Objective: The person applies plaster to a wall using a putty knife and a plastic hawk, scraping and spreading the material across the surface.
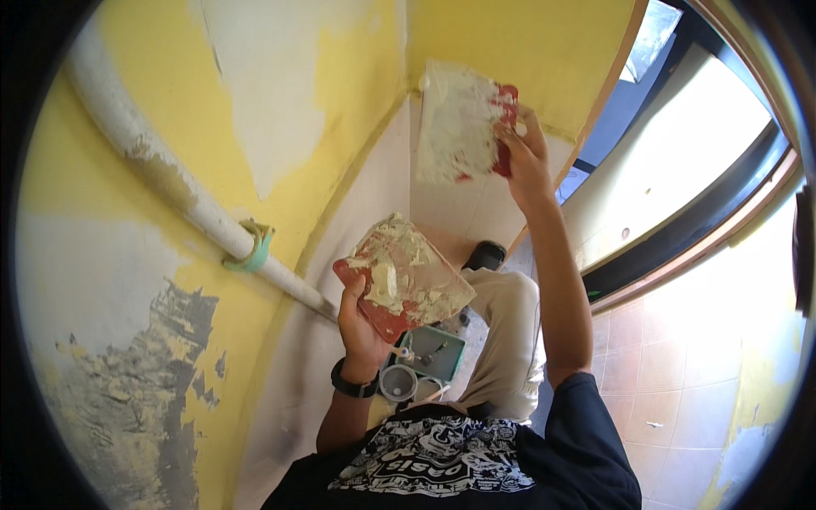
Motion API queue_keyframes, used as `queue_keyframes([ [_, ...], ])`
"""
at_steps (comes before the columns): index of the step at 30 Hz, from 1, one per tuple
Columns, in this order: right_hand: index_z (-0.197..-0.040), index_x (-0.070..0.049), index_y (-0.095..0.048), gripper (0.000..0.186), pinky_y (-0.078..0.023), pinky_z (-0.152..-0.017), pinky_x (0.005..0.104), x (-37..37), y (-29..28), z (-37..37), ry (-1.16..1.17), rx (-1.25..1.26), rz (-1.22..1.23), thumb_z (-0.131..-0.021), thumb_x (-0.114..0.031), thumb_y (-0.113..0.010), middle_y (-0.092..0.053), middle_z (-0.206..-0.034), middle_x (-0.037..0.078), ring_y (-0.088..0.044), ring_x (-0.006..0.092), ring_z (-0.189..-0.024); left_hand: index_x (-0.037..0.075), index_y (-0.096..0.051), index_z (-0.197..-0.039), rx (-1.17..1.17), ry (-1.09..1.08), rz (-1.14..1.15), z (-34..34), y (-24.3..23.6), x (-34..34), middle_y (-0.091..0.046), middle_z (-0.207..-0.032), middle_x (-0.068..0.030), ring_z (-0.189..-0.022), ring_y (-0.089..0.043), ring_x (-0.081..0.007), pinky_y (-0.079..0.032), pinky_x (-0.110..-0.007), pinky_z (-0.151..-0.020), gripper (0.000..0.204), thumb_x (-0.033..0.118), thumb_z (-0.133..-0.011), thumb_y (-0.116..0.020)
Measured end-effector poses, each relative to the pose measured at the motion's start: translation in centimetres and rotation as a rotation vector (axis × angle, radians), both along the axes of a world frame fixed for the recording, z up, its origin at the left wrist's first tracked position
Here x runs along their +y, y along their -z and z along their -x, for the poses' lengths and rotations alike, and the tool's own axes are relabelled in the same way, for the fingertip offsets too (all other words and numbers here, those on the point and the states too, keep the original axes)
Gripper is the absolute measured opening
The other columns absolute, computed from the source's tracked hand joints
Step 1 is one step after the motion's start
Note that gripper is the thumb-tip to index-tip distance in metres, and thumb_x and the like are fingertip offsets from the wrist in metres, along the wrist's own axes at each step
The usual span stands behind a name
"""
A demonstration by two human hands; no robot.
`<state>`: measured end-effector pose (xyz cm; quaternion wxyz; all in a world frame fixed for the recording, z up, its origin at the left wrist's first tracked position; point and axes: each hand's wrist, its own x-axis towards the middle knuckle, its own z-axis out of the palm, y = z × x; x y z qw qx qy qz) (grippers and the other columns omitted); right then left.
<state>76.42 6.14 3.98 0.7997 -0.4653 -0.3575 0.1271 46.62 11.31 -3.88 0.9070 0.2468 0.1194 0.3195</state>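
My left hand (361,336) grips a wide flat putty spreader (416,285) by its red edge. Cream-coloured filler lies in thick lumps over that spreader's face. Up and to the right, my right hand (529,161) has its fingers wrapped round the red edge of a second putty spreader (459,127). A thinner smear of filler coats this one. It is held in front of the corner of the yellow wall (518,42); whether its far edge touches the wall I cannot tell. The two spreaders are apart.
A whitish pipe (195,200) with a green tie (248,252) runs along the patched left wall (110,263). Below my left hand are a green tray (450,357) and a round container (397,382) on the floor. A doorway frame (608,72) rises at the right.
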Motion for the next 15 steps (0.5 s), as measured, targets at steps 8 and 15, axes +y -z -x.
queue_keyframes([
  [8, -0.133, -0.007, -0.039, 0.043, -0.051, -0.055, 0.0365, 11.3, -3.8, -1.0, 0.54, -0.435, 0.305, -0.093, -0.001, -0.054, -0.066, -0.088, 0.017, -0.063, 0.0235, -0.062, 0.002, -0.041, -0.141, 0.065, -0.011, 0.043, 1.0, 0.8, -0.2, -0.056, -0.135, -0.0144, -0.122, -0.057, -0.0299, -0.045, -0.047, -0.105, 0.05, 0.03, -0.1, -0.043],
  [15, -0.141, -0.005, -0.033, 0.057, -0.047, -0.054, 0.0466, 15.6, -0.3, 1.7, 0.757, -0.805, 0.325, -0.088, 0.005, -0.05, -0.064, -0.073, 0.023, -0.063, 0.0423, -0.064, 0.001, -0.043, -0.139, 0.134, -0.022, 0.097, 2.8, 3.1, -2.0, -0.058, -0.131, -0.0153, -0.118, -0.058, -0.0299, -0.047, -0.047, -0.101, 0.049, 0.031, -0.1, -0.042],
])
